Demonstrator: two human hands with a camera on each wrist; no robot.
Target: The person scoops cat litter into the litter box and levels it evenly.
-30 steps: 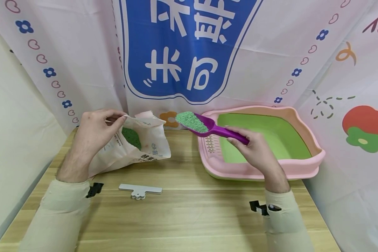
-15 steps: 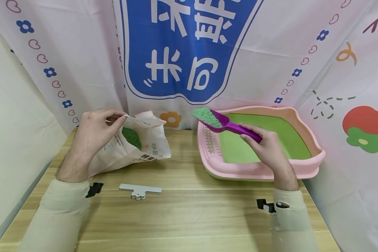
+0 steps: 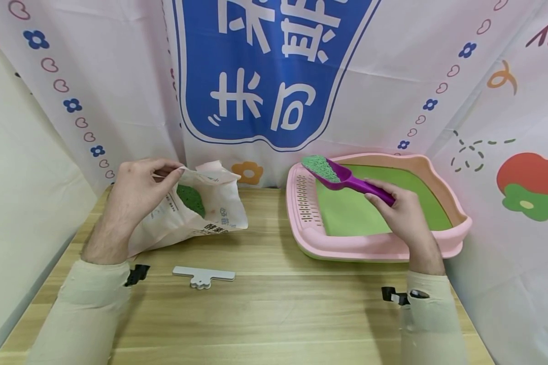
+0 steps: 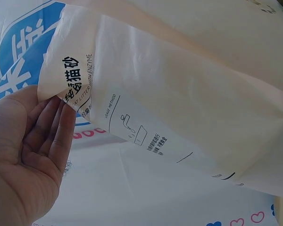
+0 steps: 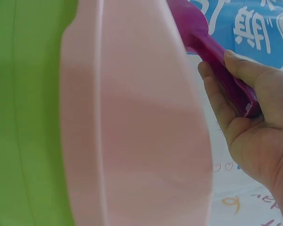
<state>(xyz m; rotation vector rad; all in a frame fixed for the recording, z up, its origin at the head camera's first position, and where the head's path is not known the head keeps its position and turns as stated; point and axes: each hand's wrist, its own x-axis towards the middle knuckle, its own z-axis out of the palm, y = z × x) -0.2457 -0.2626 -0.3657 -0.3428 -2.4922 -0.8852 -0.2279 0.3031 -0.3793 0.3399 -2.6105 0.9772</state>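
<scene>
My right hand [image 3: 404, 213] grips the handle of a purple scoop [image 3: 365, 186], heaped with green cat litter [image 3: 321, 167]. In the head view the scoop appears over the left part of a pink and green litter box [image 3: 379, 247]. The right wrist view shows my fingers and thumb around the purple handle, beside the box's pink rim [image 5: 151, 122]. On the left, my left hand [image 3: 139, 190] pinches the upper edge of a pale cat litter bag [image 3: 226, 203]. The bag's mouth gapes, and green litter [image 3: 191, 199] shows inside. In the left wrist view the bag [image 4: 179, 94] hides my fingertips.
A white sealing clip [image 3: 203, 275] lies on the wooden table [image 3: 255, 314], in front of the bag. Behind the table hangs a printed white cloth [image 3: 370, 91]. The litter box has a perforated ledge [image 3: 307, 197] along its left side.
My right hand has carried the loaded scoop rightward, from the gap between bag and box to above the litter box. My left hand and the bag have stayed in place.
</scene>
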